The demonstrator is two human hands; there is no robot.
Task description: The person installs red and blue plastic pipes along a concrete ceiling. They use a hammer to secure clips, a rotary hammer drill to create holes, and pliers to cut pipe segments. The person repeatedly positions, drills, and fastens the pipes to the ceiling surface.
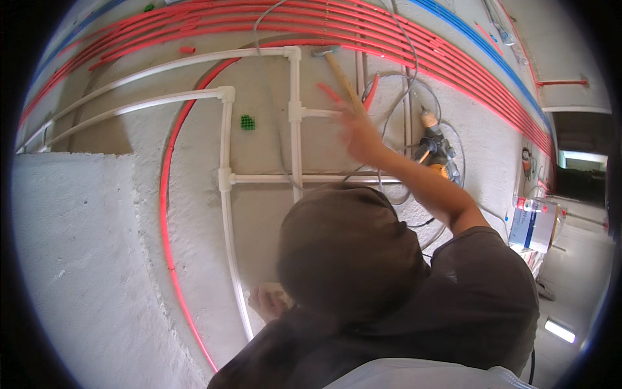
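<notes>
Neither my left hand nor my right hand is in the picture. A person in a dark cap and dark shirt fills the middle, seen from above and behind. That person's blurred right hand is at the lower end of a hammer's wooden handle; the grip is not clear. The hammer's metal head lies near the red pipes. Close to a white pipe, the person's left hand is curled, and what it holds cannot be made out. Pale grey cloth shows at the lower edge.
White jointed pipes and a bent red pipe run across the grey concrete. Parallel red pipes and blue pipes cross beyond. A power drill with looping cord, a green grid piece and a box lie around.
</notes>
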